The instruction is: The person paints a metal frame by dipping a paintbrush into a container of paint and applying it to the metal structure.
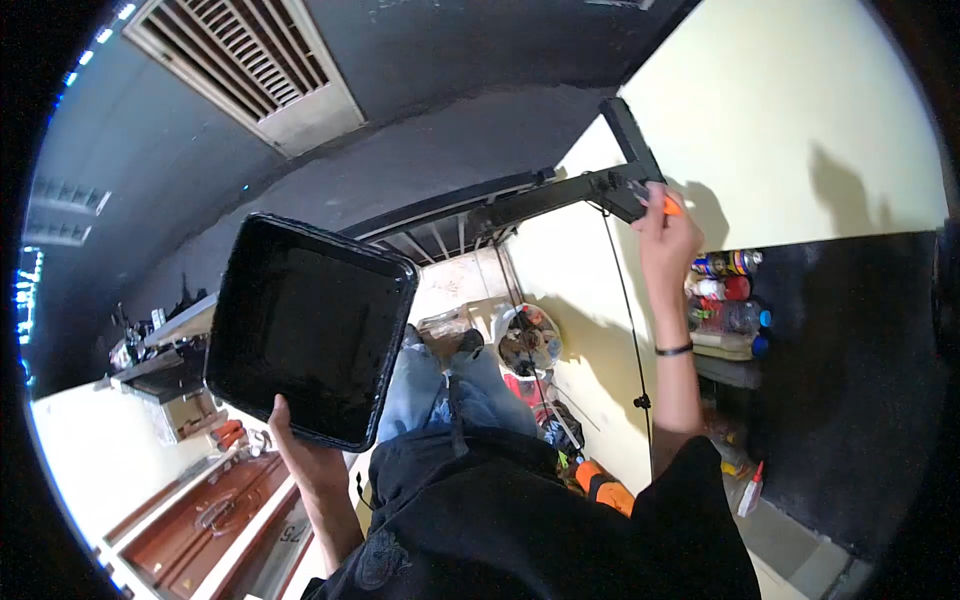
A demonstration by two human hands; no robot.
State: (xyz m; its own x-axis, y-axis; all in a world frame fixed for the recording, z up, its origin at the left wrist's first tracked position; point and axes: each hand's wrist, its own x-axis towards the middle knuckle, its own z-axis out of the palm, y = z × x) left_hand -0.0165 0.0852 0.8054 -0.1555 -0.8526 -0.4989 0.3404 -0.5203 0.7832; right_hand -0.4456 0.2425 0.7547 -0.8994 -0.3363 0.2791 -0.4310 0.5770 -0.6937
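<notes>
My left hand [305, 460] grips the near edge of a deep black plastic tray [310, 330], thumb over the rim and fingers hidden beneath. The tray is tilted, its hollow side facing me. Raised at the upper right, my right hand [668, 245] is closed round an orange-handled hand tool [673, 206]; its grey metal tip points at a black metal bracket [560, 194] along the pale wall. I cannot tell the tool's exact kind. Just left of my right forearm, a thin black cord [624, 290] hangs from the bracket.
A white bucket [555, 335] full of odds and ends stands by my feet. Bottles and spray cans [728, 263] line a dark recess at right. An orange-and-black object [605, 487] lies below them. Left, a shelf [180, 325] holds clutter; a slatted vent [235, 50] is above.
</notes>
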